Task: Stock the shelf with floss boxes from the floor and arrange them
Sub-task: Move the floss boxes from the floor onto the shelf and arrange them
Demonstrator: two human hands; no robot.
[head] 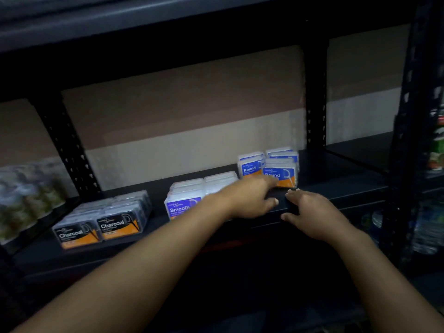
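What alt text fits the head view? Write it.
Two bare hands, left hand and right hand, reach empty over a dark shelf toward blue Round floss boxes; purple Smooth boxes and black Charcoal boxes sit further left.

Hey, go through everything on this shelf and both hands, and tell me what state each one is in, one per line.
Charcoal boxes: upright, two rows side by side, labels forward.
Smooth boxes: upright in rows, partly hidden by the left arm.
Round boxes: upright in rows at the right, front label partly covered.
Left hand: empty, fingers reaching to the front Round box.
Right hand: open, empty, resting on the shelf edge.
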